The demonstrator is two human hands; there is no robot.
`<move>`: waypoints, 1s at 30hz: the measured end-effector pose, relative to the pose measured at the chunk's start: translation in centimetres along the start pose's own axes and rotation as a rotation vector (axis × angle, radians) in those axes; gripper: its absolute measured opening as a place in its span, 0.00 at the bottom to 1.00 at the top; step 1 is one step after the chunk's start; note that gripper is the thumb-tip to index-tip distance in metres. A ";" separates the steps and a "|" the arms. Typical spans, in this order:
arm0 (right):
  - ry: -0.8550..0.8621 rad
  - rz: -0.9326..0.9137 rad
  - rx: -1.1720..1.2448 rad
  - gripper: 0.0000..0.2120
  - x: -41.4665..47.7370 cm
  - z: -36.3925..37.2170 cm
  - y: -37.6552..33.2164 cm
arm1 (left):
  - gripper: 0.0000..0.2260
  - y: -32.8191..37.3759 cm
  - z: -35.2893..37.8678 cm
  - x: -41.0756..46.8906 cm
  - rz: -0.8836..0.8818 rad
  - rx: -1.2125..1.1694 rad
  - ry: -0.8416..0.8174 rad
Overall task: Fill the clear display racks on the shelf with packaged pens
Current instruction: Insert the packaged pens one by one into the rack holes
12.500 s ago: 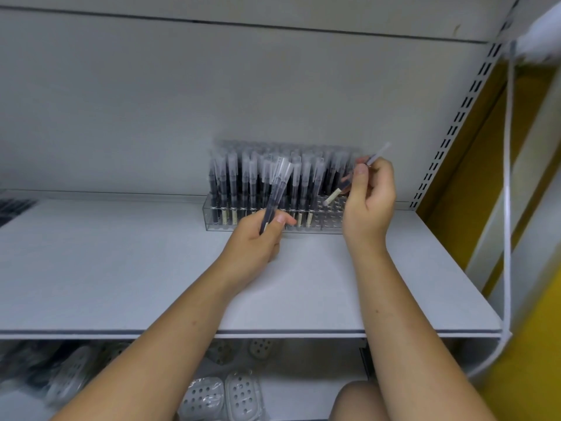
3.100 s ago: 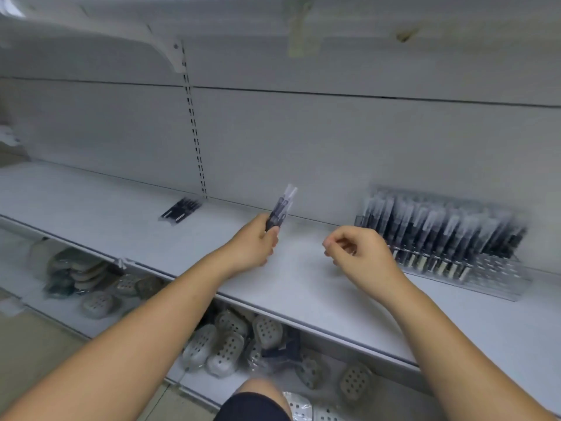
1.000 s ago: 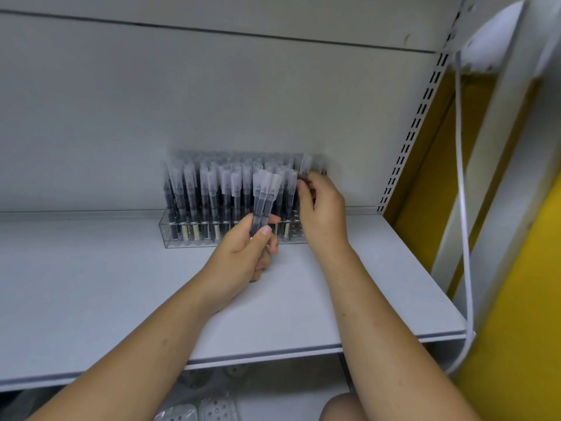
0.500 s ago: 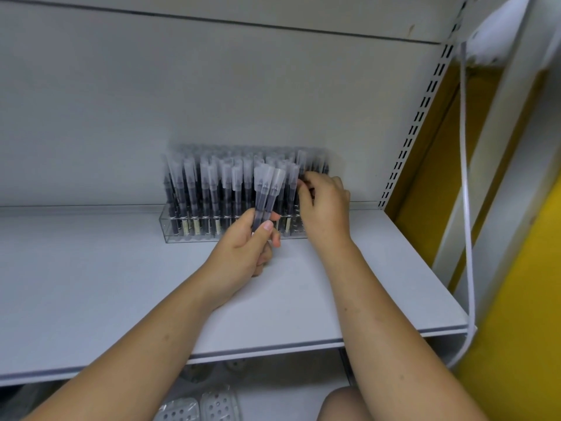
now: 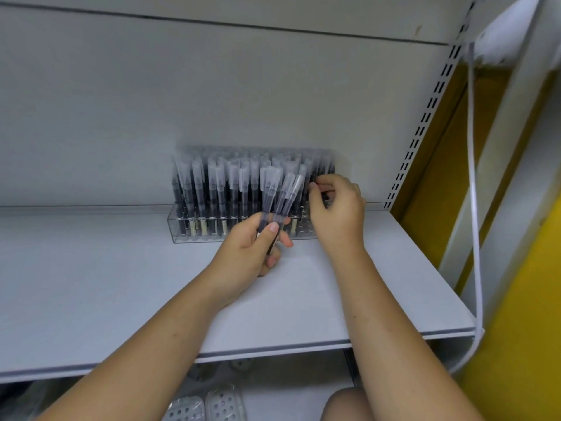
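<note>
Gripping packaged pens (image 5: 277, 196), left hand (image 5: 249, 250).

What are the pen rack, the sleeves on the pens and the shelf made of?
Rack: clear, glossy hard plastic, likely acrylic; pen ends show through its wall. Sleeves: thin frosted plastic film; dark barrels show dimly inside. Shelf: smooth matte pale grey, perhaps painted metal or laminate; the look leaves it open.
</note>
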State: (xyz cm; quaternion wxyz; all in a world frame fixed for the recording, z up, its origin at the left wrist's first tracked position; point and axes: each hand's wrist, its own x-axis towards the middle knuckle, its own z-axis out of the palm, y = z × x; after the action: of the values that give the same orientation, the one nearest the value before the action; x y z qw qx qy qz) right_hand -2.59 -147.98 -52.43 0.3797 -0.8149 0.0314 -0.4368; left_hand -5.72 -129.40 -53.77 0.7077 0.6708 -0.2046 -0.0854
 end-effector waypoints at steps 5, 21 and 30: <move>-0.039 0.079 0.349 0.05 -0.9 -1.5 -1.5 | 0.09 0.0 0.0 0.1 -0.007 -0.031 0.001; -0.431 0.134 0.489 0.11 -1.9 -2.0 -2.8 | 0.08 0.0 -0.1 0.0 0.004 -0.050 0.005; -0.020 0.130 0.549 0.08 -0.8 -2.3 -2.2 | 0.08 -0.3 -0.1 0.3 0.000 -0.048 0.026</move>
State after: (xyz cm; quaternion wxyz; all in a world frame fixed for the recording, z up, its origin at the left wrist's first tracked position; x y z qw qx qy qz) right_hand -5.39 -147.46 -50.86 0.6138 -0.6821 -0.0395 -0.3956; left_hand -5.39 -129.43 -54.06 0.7263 0.6546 -0.1932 -0.0813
